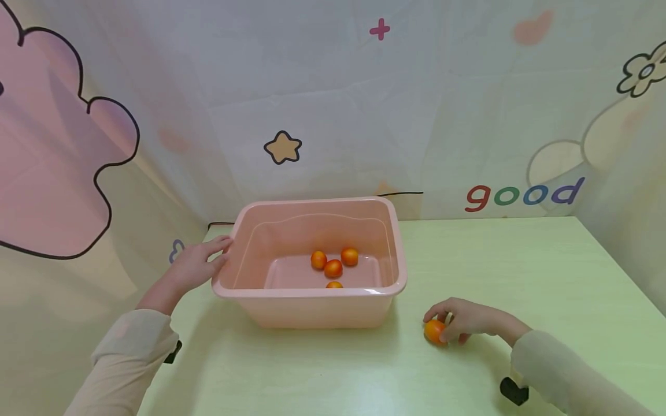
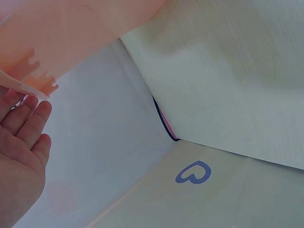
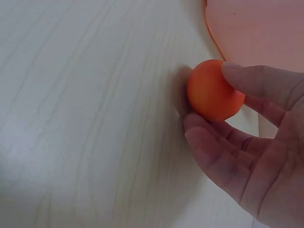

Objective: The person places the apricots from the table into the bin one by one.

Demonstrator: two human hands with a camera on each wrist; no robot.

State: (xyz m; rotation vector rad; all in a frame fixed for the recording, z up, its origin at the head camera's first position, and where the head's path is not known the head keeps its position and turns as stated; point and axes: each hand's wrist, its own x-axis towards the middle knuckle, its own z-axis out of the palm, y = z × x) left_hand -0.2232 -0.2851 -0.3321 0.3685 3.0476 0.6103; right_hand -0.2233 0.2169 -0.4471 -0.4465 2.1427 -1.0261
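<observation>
On the table, right of a pink plastic tub [image 1: 325, 293], lies a small, smooth, round orange fruit [image 1: 435, 332]. My right hand [image 1: 476, 319] pinches it; the right wrist view shows the thumb on one side of the fruit [image 3: 211, 90] and the fingers on the other. My left hand [image 1: 195, 264] rests its fingertips against the tub's left rim, fingers nearly straight. From the left wrist, those fingers [image 2: 31, 121] appear right at the rim's edge. Inside the tub sit several similar orange fruits [image 1: 333, 268], one partly hidden by the front wall.
The pale green table [image 1: 499, 260] carries the tub near its back edge. Behind it hangs a printed cloth [image 1: 338, 115] with a star, a heart and the word "good". More cloth closes in the left and right sides.
</observation>
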